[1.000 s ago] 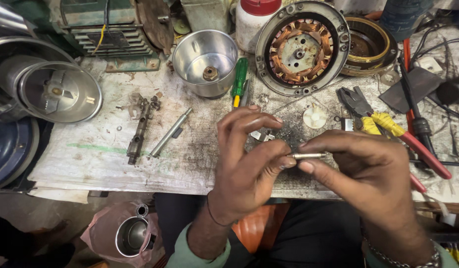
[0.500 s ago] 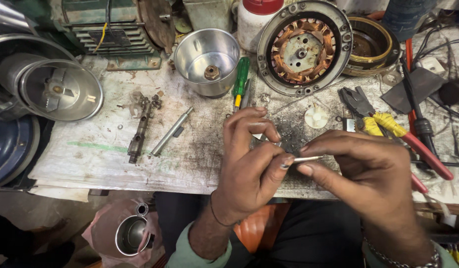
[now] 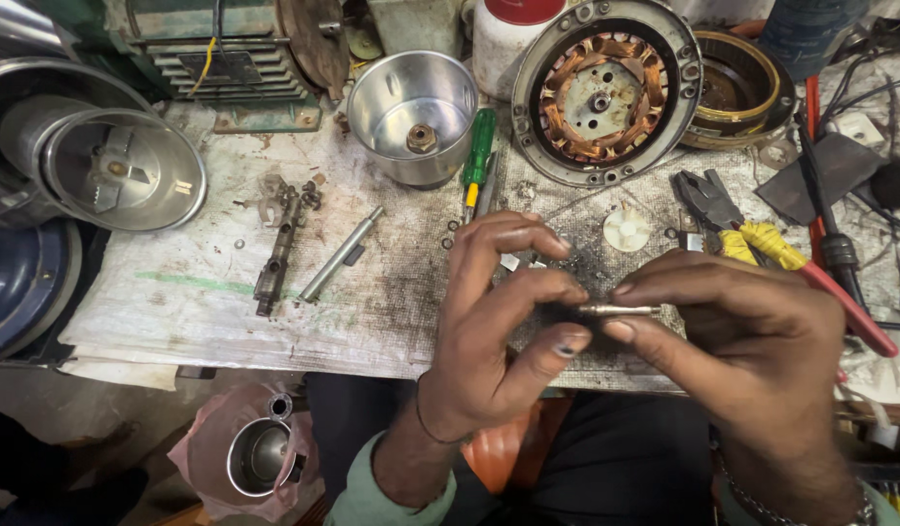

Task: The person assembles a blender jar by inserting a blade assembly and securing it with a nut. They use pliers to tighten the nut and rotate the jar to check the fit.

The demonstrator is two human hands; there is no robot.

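Both hands meet over the front of a grimy workbench [image 3: 206, 302]. A thin metal pin [image 3: 620, 311] lies level between them. My right hand [image 3: 752, 360] pinches its right end with thumb and forefinger. My left hand [image 3: 499, 321] pinches the left end, its other fingers curled above. Just behind the hands lie a small white plastic gear [image 3: 626, 229] and tiny loose washers.
A steel cup [image 3: 414, 115] with a nut inside, a green screwdriver [image 3: 478, 161], a copper-wound motor stator [image 3: 606, 93], yellow-handled pliers [image 3: 737, 224], a grey shaft [image 3: 341, 254] and a dark linkage [image 3: 280, 248] lie on the bench. Steel jars stand at left [image 3: 119, 170].
The hands and pin have stayed in nearly the same place; my left fingers have shifted slightly along the pin.
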